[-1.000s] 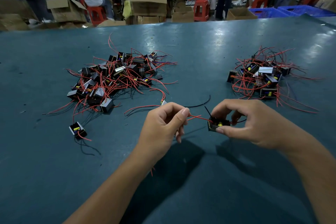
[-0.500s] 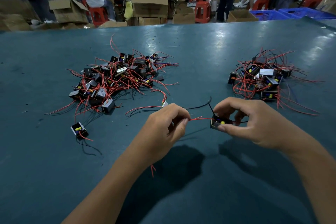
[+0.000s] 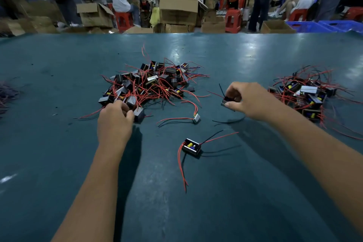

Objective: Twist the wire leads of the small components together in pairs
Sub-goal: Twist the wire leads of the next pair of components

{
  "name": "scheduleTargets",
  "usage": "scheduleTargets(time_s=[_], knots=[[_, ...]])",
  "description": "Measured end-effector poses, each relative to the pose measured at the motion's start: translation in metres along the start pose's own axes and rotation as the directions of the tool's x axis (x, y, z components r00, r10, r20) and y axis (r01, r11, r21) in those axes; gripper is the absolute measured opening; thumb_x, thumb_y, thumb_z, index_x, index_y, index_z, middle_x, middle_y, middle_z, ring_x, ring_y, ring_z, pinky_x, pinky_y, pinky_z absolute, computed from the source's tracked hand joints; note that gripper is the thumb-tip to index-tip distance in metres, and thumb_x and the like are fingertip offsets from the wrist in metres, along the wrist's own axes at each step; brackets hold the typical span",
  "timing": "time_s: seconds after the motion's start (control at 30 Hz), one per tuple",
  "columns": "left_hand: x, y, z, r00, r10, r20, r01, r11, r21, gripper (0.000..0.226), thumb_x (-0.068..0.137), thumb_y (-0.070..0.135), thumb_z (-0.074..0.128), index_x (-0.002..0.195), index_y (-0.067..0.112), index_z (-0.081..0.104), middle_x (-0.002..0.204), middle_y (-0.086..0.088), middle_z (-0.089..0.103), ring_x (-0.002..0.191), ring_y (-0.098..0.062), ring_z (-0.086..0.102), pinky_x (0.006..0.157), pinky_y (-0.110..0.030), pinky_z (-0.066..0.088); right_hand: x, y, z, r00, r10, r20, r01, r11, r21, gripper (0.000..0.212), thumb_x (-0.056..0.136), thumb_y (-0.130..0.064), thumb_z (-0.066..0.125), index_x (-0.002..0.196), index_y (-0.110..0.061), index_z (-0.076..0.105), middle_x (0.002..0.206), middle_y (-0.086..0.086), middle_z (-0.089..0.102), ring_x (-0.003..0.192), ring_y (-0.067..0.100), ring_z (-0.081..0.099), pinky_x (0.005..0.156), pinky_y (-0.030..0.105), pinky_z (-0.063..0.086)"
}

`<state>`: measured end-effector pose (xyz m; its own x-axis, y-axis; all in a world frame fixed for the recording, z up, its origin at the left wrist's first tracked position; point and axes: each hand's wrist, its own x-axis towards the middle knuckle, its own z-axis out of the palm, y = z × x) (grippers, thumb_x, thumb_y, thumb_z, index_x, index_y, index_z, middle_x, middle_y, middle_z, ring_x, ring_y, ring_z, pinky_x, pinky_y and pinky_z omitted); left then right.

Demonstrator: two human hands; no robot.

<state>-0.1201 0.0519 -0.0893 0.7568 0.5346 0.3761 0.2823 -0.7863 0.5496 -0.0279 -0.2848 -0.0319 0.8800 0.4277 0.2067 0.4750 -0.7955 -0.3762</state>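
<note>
Far left on the teal surface [image 3: 49, 163], a blurred tangle of wires [image 3: 7, 94] lies at the edge. Further along sits the big pile of components [image 3: 151, 82], small black blocks in a mess of red leads. The left hand [image 3: 115, 122] reaches into its near edge, fingers curled over a black block [image 3: 139, 115]; whether it truly grips it, I cannot tell. Just right of that, a lone silver component [image 3: 196, 118] lies with its leads trailing left. Nearer the person, between the arms, another loose component [image 3: 191, 146] rests open side up, a yellow part showing, red and black leads sprawling from both ends. The right hand [image 3: 247, 98] pinches a small component [image 3: 227, 102] between thumb and curled fingers, its leads poking up and to the left. Beyond it, far right, lies a smaller pile [image 3: 306, 94].
</note>
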Motion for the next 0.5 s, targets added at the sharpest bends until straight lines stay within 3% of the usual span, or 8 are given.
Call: scheduleTargets(time_s=[0.13, 0.27, 0.4, 0.5], knots=[[0.001, -0.005, 0.016, 0.998, -0.049, 0.05, 0.036, 0.973, 0.228, 0.04, 0.094, 0.045, 0.061, 0.117, 0.012, 0.065, 0.112, -0.016, 0.065, 0.106, -0.036, 0.057, 0.086, -0.046, 0.049, 0.037, -0.008, 0.026, 0.998, 0.006, 0.059, -0.003, 0.999, -0.049, 0.028, 0.086, -0.029, 0.074, 0.106, -0.011, 0.064, 0.101, 0.005, 0.069, 0.094, 0.024, 0.062, 0.083, 0.033, 0.05], [0.0, -0.005, 0.026, 0.997, -0.022, 0.068, -0.006, 0.928, 0.373, 0.057, 0.09, 0.065, 0.055, 0.121, 0.02, 0.065, 0.114, -0.011, 0.066, 0.11, -0.036, 0.057, 0.089, -0.046, 0.042, 0.042, -0.008, 0.046, 0.996, 0.015, 0.084, -0.011, 0.999, -0.043, 0.032, 0.089, -0.032, 0.07, 0.113, -0.012, 0.06, 0.104, 0.002, 0.065, 0.099, 0.022, 0.06, 0.088, 0.034, 0.049], [-0.002, 0.003, 0.027, 1.0, 0.009, -0.012, -0.004, 0.933, 0.36, 0.04, 0.093, 0.05, 0.06, 0.122, 0.022, 0.067, 0.109, -0.009, 0.07, 0.108, -0.035, 0.059, 0.09, -0.045, 0.039, 0.03, -0.004, 0.045, 1.0, 0.023, 0.005, -0.023, 1.0, 0.02, 0.029, 0.09, -0.031, 0.068, 0.112, -0.012, 0.062, 0.11, 0.004, 0.066, 0.102, 0.02, 0.06, 0.091, 0.032, 0.048], [-0.003, 0.013, 0.02, 0.993, 0.053, -0.102, -0.031, 0.978, 0.205, 0.033, 0.094, 0.04, 0.061, 0.121, 0.022, 0.068, 0.099, -0.011, 0.074, 0.098, -0.036, 0.064, 0.085, -0.044, 0.042, 0.017, -0.004, 0.034, 0.998, 0.038, -0.056, -0.034, 0.997, 0.067, 0.025, 0.091, -0.028, 0.067, 0.11, -0.013, 0.063, 0.11, 0.005, 0.067, 0.101, 0.018, 0.061, 0.09, 0.028, 0.046]])
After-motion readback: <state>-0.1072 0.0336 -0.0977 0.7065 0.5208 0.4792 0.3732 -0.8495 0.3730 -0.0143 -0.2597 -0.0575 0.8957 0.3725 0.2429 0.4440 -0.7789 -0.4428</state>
